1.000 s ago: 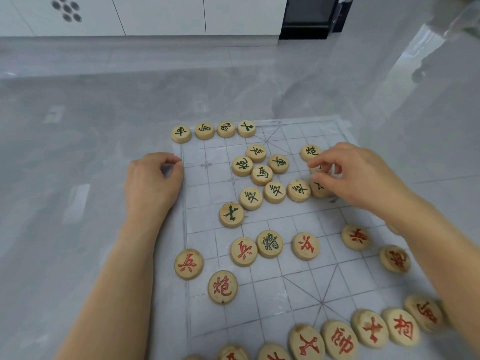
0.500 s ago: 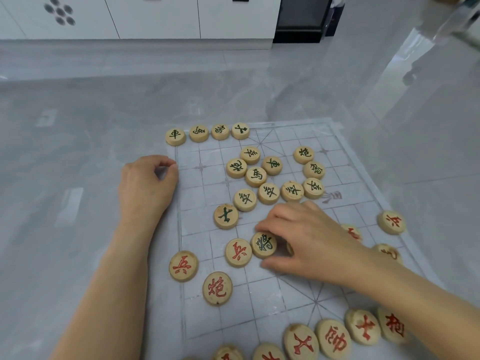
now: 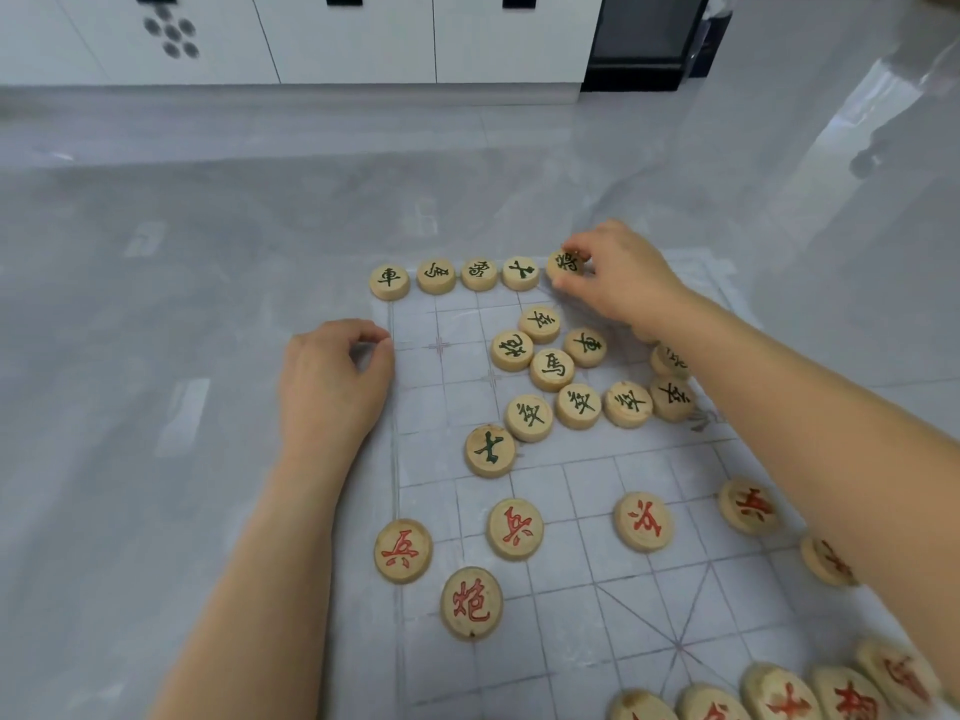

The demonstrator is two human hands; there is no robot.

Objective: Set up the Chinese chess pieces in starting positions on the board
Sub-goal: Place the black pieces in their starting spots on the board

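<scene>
— Since that piece is pinched in your right hand, where is it going?

— My thumb and fingertips grip the green general at the far edge of the board, just beside the row of 4 green pieces. I judge it belongs there as the 5th, the middle spot. My left hand rests at the board's left edge, fingers curled. I cannot tell whether it pinches the sheet, but it likely steadies it on the floor.

— What changed?

— 0.5 seconds ago my right hand had that general mid-board, near the red soldiers. Now it has carried it across. The left hand has stayed put.
</scene>
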